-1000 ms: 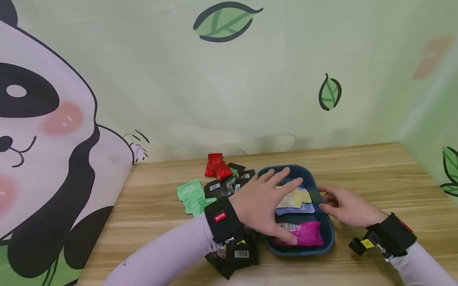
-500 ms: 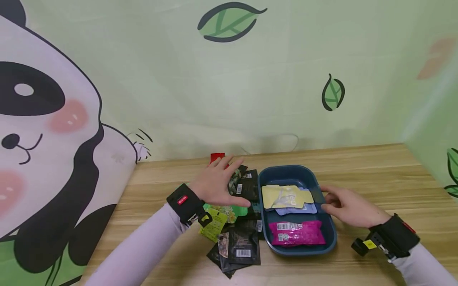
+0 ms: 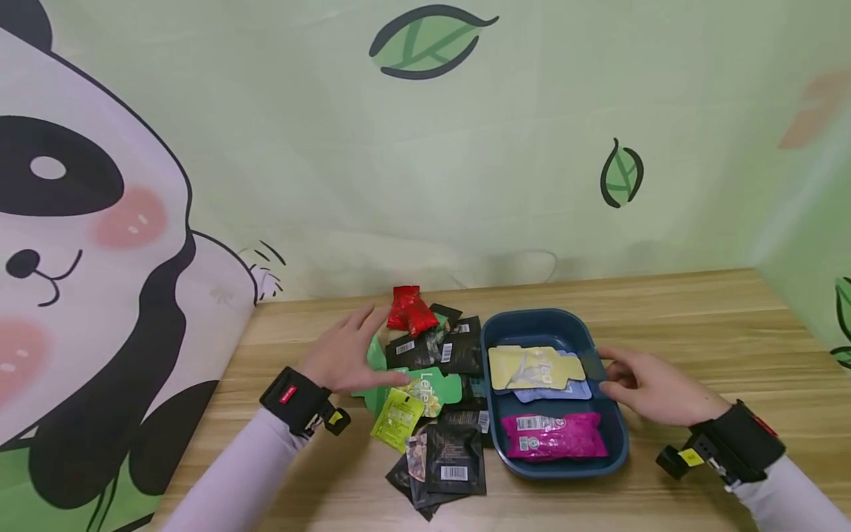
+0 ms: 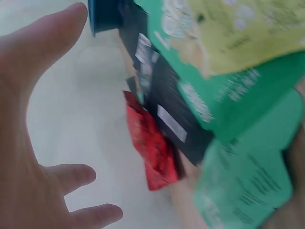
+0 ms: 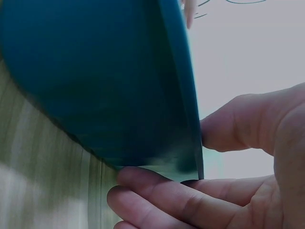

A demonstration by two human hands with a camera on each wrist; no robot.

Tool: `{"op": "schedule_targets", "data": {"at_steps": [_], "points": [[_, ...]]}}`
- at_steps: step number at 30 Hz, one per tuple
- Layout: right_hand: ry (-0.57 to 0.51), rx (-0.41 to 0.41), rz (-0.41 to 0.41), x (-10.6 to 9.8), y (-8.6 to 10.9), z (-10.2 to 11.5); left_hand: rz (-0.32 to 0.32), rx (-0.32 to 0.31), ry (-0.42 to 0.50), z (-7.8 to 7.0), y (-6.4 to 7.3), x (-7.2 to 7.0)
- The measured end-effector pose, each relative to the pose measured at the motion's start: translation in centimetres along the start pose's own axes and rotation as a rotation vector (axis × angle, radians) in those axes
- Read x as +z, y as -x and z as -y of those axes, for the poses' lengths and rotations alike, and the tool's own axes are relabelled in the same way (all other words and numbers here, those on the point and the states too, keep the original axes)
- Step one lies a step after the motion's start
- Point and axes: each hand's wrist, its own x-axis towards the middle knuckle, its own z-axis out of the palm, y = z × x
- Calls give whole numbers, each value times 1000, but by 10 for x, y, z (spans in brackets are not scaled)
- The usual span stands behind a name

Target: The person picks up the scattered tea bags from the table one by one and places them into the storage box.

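Observation:
My left hand (image 3: 346,355) hovers, fingers spread and holding nothing, at the left of a pile of sachets. Closest to its thumb are a green LeTea sachet (image 3: 435,391) and a yellow-green sachet (image 3: 399,419); a red packet (image 4: 151,143) lies beyond the fingers in the left wrist view. My right hand (image 3: 654,384) holds the right side of a dark blue plastic bin (image 3: 623,443). In the right wrist view its thumb (image 5: 228,126) meets the rim and its other fingers lie against the outer wall. Inside the bin are a yellow sachet (image 3: 532,367), a light blue sachet (image 3: 575,390) and a magenta packet (image 3: 555,436).
Several black sachets (image 3: 455,458) lie along the bin's left side, some overlapping. Red packets (image 3: 412,312) sit at the back of the pile. A wood-grain table (image 3: 698,318) carries everything, with a printed panda cloth (image 3: 299,148) behind it.
My left hand has withdrawn leftward from over the bin, across the pile to its left side, uncovering the bin's contents and the sachets. The right hand has stayed at the bin.

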Motion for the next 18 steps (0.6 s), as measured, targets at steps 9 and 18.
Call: {"op": "schedule_targets", "data": {"at_steps": [9,18], "points": [[-24,-9,8,-1,1,-1,27,-50,-9,22,4,18],[2,-17,-2,0,0,-2,185,-4,-50,44,2,24]]}}
